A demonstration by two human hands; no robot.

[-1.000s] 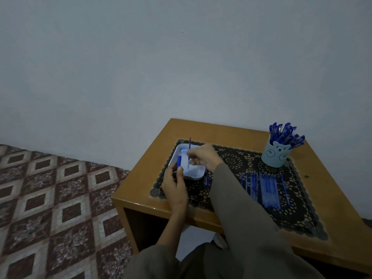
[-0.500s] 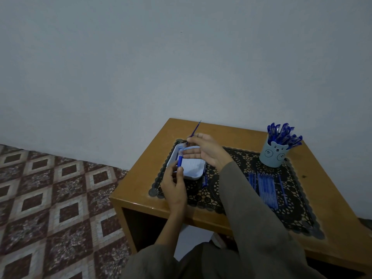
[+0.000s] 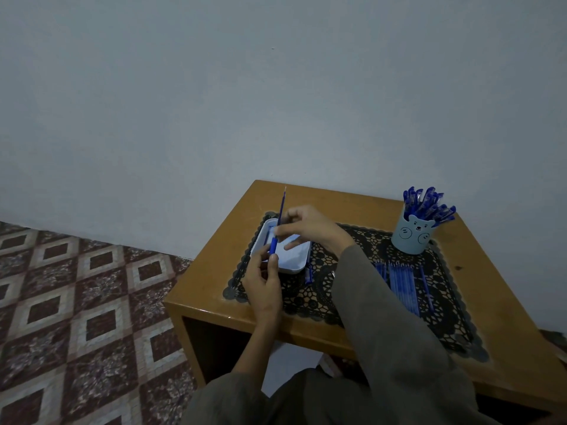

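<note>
My left hand pinches a short blue pen barrel upright over the white tray. My right hand pinches a thin blue refill just above the barrel, with its pale tip pointing up and away. The refill's lower end meets the top of the barrel. Both hands hover over the left part of the black lace mat.
A light blue bear-faced cup full of blue pens stands at the back right of the wooden table. Several blue refills lie in a row on the mat's right half. A blue pen part lies beside the tray. Patterned floor tiles lie at left.
My right hand has lifted the refill from the tray and turned it upright, lining it up with the barrel that my left hand holds. The left hand has barely moved.
</note>
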